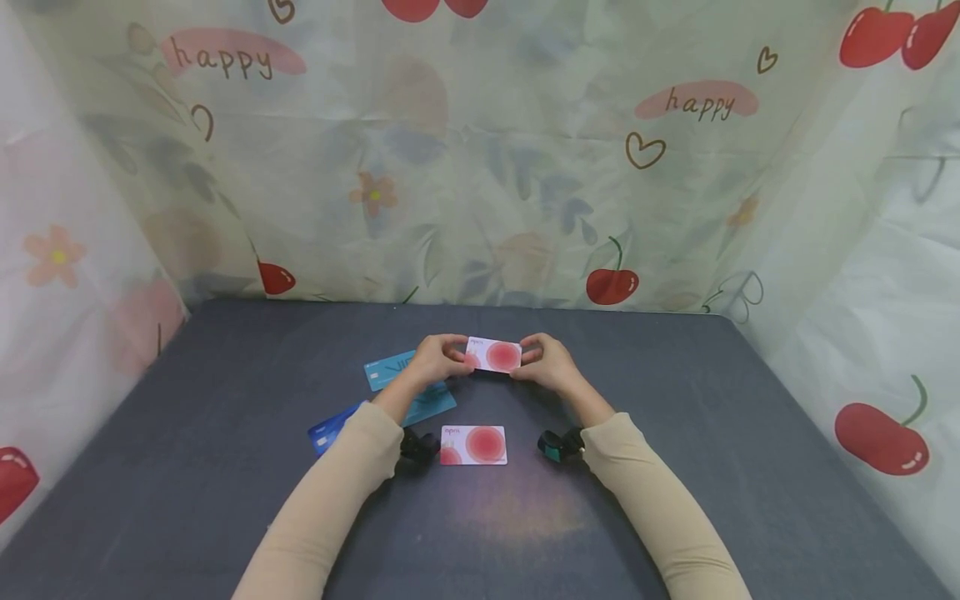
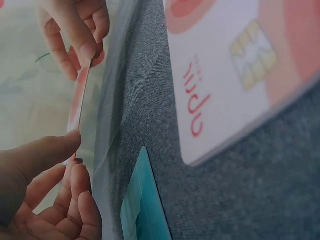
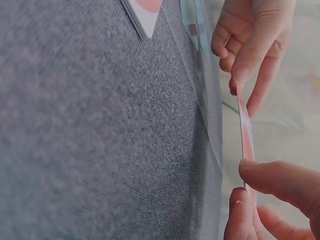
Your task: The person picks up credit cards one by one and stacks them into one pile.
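Head cam: L hand [image 1: 438, 360] & R hand [image 1: 550, 364] pinched pink-white card [image 1: 493, 355] by opp. ends, above dark table [image 1: 675, 392], beyond matching chip card [image 1: 474, 445]; uneven squeeze could've bowed it, poss. springing it loose.

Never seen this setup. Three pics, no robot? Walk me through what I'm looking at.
Right, no robot: one person's bare left hand and right hand. The wide picture comes from a camera on the head, looking forward and down. The other two come from wrist cameras, presumably the small black devices by the cuffs; they look sideways, with the other hand at the top.

Both hands pinch one pink-and-white card by opposite ends, above the dark table. Nearer the person lies a matching card, perhaps topping a stack. Left of that are light-blue cards, how many I can't tell, and a darker blue card, partly hidden by the left arm. A printed curtain hangs behind.
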A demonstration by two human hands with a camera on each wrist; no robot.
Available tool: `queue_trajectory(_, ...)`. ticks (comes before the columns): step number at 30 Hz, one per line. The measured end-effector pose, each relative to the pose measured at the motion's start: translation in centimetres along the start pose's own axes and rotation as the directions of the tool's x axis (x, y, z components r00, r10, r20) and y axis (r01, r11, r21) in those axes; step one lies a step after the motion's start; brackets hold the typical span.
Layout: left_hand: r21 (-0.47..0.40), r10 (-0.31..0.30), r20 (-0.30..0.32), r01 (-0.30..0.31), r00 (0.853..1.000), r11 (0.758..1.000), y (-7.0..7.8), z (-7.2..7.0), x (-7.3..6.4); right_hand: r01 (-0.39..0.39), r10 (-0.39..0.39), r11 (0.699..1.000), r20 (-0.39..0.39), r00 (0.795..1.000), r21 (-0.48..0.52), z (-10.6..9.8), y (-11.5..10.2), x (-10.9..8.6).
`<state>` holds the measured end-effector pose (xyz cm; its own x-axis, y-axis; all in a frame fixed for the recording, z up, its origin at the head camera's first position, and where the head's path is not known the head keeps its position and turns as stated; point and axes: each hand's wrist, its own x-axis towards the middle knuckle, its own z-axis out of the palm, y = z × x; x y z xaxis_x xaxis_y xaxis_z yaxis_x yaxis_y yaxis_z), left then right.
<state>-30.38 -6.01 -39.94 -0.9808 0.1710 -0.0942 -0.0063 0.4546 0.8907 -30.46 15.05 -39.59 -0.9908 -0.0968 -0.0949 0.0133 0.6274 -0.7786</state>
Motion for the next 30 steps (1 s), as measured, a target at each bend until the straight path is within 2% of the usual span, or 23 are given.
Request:
queue_trajectory(5,0.013,0.035,0.023,-0.035,0.999,0.999,-0.3,-0.2,-0.1,-0.008,0.008,1.0,0.013,1.0,0.003,-0.2,-0.3,-0.5)
queue_trajectory(20,0.031,0.049,0.061,-0.051,0.997,0.998,-0.3,-0.8,-1.5,0.046,-0.047,0.999,0.048,0.998,0.029,-0.3,-0.7,-1.6)
queue_trajectory(30,0.004,0.056,0.079,-0.057,0.995,0.998,-0.5,-1.2,-2.4,0.075,-0.076,0.997,0.062,0.995,0.029,0.0,-0.8,-2.3)
